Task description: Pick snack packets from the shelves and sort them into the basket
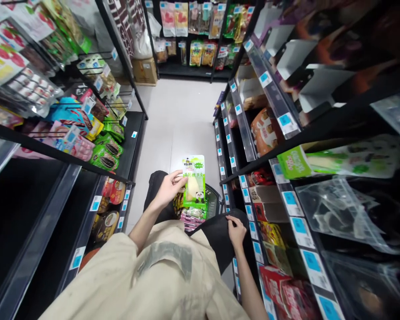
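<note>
In my left hand (170, 190) is a green and white snack packet (195, 189) with a panda printed at its lower corner. My thumb and fingers grip its left edge, and its front faces up. Beneath it, between my knees, a dark shopping basket (214, 199) holds several packets, among them pink ones (191, 218) and a partly hidden yellow and black one (178, 203). My right hand (237, 230) rests on my right knee with loosely bent fingers, holding nothing.
Black shelves with blue and white price tags (299, 224) rise close on my right. Hanging snack bags (106, 153) line the left rack. Ahead, the pale floor (183, 115) leads to a back shelf (186, 70), with a cardboard box (144, 71) beside it.
</note>
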`<control>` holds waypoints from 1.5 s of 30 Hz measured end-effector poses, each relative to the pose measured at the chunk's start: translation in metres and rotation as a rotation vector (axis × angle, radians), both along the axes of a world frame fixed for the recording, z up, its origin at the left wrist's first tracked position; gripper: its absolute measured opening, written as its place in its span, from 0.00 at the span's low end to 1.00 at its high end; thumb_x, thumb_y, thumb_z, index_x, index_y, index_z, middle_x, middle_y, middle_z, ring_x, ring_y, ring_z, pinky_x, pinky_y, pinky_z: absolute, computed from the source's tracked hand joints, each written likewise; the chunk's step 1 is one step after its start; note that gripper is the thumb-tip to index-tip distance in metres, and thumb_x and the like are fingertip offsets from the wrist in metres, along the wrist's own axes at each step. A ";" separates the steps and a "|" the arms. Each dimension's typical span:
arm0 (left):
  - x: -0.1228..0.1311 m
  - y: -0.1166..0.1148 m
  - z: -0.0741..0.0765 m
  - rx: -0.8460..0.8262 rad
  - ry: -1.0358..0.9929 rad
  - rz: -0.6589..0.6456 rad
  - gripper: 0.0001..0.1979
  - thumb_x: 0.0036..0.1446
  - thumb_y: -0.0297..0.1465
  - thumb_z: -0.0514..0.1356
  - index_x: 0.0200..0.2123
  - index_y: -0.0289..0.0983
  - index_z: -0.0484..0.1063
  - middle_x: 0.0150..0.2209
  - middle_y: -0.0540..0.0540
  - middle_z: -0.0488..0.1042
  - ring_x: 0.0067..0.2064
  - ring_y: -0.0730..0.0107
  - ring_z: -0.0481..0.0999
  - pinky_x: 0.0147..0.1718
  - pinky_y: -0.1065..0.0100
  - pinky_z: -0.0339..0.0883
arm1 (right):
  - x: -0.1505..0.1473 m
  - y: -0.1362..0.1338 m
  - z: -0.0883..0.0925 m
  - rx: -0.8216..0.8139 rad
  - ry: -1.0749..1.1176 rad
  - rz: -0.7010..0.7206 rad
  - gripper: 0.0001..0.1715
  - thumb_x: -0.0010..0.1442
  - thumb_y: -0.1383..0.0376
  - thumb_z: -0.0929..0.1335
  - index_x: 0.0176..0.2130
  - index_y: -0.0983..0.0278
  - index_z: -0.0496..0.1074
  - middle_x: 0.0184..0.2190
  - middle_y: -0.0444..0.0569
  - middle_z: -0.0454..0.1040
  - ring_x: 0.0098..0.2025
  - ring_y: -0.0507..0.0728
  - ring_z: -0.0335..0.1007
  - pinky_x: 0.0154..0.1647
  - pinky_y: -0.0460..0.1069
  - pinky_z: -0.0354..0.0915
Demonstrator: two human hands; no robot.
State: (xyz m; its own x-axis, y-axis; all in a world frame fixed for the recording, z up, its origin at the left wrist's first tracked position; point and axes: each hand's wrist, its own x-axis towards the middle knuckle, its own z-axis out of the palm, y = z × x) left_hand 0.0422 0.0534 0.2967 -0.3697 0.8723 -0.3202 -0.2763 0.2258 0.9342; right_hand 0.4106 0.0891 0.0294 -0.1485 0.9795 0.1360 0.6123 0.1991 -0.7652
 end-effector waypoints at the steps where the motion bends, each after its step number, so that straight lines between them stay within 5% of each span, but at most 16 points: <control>1: -0.002 -0.001 0.004 0.010 0.002 0.003 0.34 0.48 0.49 0.74 0.52 0.34 0.76 0.37 0.43 0.83 0.38 0.65 0.82 0.31 0.73 0.77 | 0.000 0.000 -0.001 -0.003 -0.002 0.001 0.17 0.61 0.61 0.65 0.34 0.62 0.84 0.38 0.54 0.85 0.42 0.64 0.82 0.50 0.57 0.72; 9: -0.005 -0.007 0.020 0.078 -0.014 0.016 0.33 0.49 0.49 0.74 0.52 0.34 0.76 0.38 0.42 0.84 0.37 0.65 0.83 0.30 0.73 0.77 | 0.001 -0.001 -0.004 -0.011 -0.005 -0.003 0.17 0.61 0.60 0.66 0.35 0.62 0.84 0.39 0.54 0.85 0.43 0.64 0.81 0.52 0.57 0.72; 28: -0.004 -0.007 0.029 0.098 -0.066 0.060 0.31 0.45 0.49 0.76 0.45 0.35 0.73 0.34 0.47 0.80 0.33 0.70 0.79 0.26 0.76 0.72 | 0.002 0.001 -0.008 0.019 -0.013 -0.001 0.17 0.62 0.60 0.66 0.35 0.62 0.84 0.39 0.54 0.85 0.43 0.64 0.82 0.51 0.57 0.72; 33: -0.008 -0.007 0.029 0.140 -0.229 0.084 0.25 0.46 0.43 0.76 0.41 0.36 0.73 0.32 0.49 0.77 0.31 0.72 0.77 0.28 0.74 0.71 | 0.003 0.001 -0.007 0.025 -0.024 0.000 0.18 0.62 0.59 0.65 0.35 0.62 0.84 0.39 0.53 0.85 0.42 0.64 0.82 0.50 0.57 0.73; 38: -0.012 -0.011 0.031 0.213 -0.687 0.082 0.13 0.61 0.37 0.64 0.31 0.39 0.64 0.21 0.57 0.55 0.17 0.80 0.50 0.15 0.76 0.48 | 0.005 -0.001 -0.004 0.019 -0.012 -0.002 0.19 0.60 0.57 0.66 0.34 0.63 0.84 0.38 0.56 0.85 0.41 0.67 0.82 0.49 0.58 0.72; 41: -0.012 -0.012 0.032 0.220 -0.724 0.162 0.15 0.69 0.37 0.55 0.29 0.41 0.58 0.21 0.58 0.43 0.19 0.77 0.35 0.15 0.74 0.37 | 0.005 0.001 -0.007 0.011 -0.004 -0.009 0.20 0.60 0.56 0.66 0.35 0.64 0.84 0.39 0.58 0.85 0.42 0.68 0.81 0.49 0.59 0.71; 45: -0.010 -0.009 0.032 0.168 -0.705 0.181 0.18 0.71 0.40 0.50 0.28 0.41 0.55 0.20 0.58 0.39 0.20 0.76 0.29 0.15 0.71 0.33 | 0.005 0.002 -0.010 0.003 -0.015 -0.014 0.21 0.59 0.55 0.65 0.34 0.64 0.85 0.39 0.58 0.85 0.42 0.69 0.81 0.49 0.60 0.71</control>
